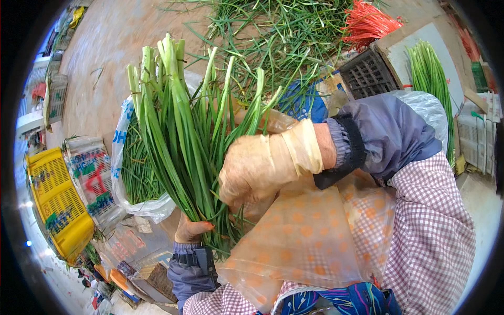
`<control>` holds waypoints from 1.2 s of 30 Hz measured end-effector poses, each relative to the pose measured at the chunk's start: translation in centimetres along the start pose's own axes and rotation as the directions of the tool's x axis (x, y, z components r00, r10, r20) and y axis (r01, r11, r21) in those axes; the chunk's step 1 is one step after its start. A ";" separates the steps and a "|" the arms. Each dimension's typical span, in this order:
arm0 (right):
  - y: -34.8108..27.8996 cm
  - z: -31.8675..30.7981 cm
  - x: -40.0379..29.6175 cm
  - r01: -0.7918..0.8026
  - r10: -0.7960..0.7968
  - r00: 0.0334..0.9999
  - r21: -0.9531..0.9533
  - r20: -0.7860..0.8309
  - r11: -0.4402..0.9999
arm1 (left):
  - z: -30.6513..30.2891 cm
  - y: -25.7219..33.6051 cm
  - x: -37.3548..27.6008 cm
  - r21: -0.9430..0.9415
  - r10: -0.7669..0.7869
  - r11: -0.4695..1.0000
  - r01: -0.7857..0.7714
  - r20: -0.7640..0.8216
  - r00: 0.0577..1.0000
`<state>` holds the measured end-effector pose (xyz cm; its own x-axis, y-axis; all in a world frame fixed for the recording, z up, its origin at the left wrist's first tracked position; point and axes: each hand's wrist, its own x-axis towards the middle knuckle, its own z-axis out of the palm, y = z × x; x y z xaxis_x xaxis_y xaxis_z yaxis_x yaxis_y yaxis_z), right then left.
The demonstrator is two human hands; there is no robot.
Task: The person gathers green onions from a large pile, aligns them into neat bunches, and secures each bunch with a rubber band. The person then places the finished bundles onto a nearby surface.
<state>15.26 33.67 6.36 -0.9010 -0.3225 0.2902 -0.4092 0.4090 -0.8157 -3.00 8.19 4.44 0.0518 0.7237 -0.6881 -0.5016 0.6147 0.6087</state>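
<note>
My left hand [193, 229] is closed round the lower, leafy part of a bunch of green leafy stalks [185, 145], whose pale cut ends point away from me. My right hand [244, 173], in a thin translucent glove with a yellowish band at the wrist, lies across the stalks at the right of the bunch; its fingers are blurred and partly hidden. Several stalks on that side fan apart from the thicker cluster. Left of the bunch stands a white plastic bag [118, 157] filled with similar greens [139, 173].
Loose greens [275, 35] cover the floor ahead. Red ties [370, 23] lie at the upper right near a dark plastic crate [368, 75]. Another bundle of greens [431, 75] rests on a pale board at right. A yellow crate [59, 204] stands at left. A dotted translucent apron [299, 232] covers my lap.
</note>
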 end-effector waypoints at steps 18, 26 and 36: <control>3.7 -17.7 -12.5 0.047 0.397 0.187 0.412 -0.899 0.910 | -2.0 -2.0 0.5 0.095 0.138 0.988 -0.126 -0.131 0.982; 9.2 -8.4 -3.2 -0.776 0.664 0.630 -0.294 -0.403 0.557 | -3.1 -1.7 0.0 0.126 0.060 0.991 -0.044 -0.126 0.990; 11.4 -4.7 -5.7 -0.404 0.460 0.766 0.219 -0.450 0.888 | -3.2 -1.7 0.6 0.118 0.071 0.991 -0.056 -0.129 0.989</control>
<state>15.11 44.21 -2.22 -0.9428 0.3254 0.0726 0.0324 0.3063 -0.9514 -4.88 6.56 1.73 -0.0961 0.7189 -0.6885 -0.3981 0.6062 0.6885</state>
